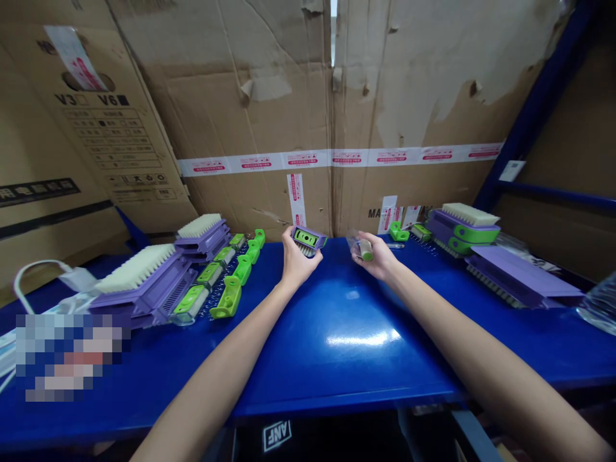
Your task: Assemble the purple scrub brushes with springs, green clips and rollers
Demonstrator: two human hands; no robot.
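Note:
My left hand (pixel 296 264) is closed around a purple brush (pixel 315 231), held above the far middle of the table. The brush's green slotted end faces me, and pale bristles show beneath it. To its right, my right hand (pixel 381 258) grips a small clear plastic piece with a green end (pixel 366 251); its exact kind is unclear, and the fingers hide part of it. The two held things are apart. Left of my hands, several green brackets (pixel 227 299) lie in a row beside clear pieces with green tops (pixel 209 274).
Purple brushes with cream bristles (pixel 137 268) are stacked at the left, near a white plug and cable (pixel 78 279). More purple brush parts (pixel 522 273) and a green bracket (pixel 398 231) lie at the right. Cardboard (pixel 250 115) walls the back of the blue table (pixel 346 372).

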